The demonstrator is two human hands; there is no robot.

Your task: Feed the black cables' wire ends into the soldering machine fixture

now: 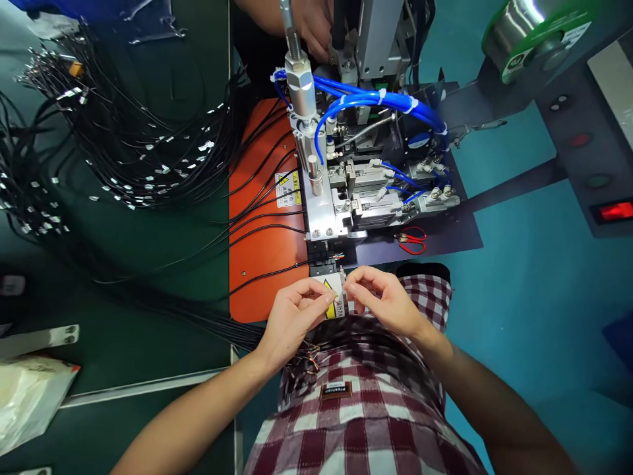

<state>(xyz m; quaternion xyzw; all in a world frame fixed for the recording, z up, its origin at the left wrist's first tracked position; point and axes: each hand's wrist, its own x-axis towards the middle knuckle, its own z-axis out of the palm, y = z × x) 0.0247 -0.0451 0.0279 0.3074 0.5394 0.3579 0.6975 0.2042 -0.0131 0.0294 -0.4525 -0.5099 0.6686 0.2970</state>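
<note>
My left hand [297,313] is closed in a pinch over the front of the machine, with a tiny coloured wire end [336,296] showing at the thumb tip. Just right of it, my right hand [380,297] also pinches with thumb and forefinger; whatever lies between them is too small to make out. Behind the hands, a black cable [267,272] runs over the orange plate [267,300] into a black holder [324,264], its coloured wires fanned out on the far side. A yellow and white warning label [330,310] is partly covered by my fingers.
Several more black cables enter the metal machine [316,204] with blue air tubes [376,99]. Red-handled snips [413,240] lie beside it. Cable bundles [163,165] spread over the green table [163,349]. A solder spool [537,36] stands upper right. Another person's hand [314,26] is behind the machine.
</note>
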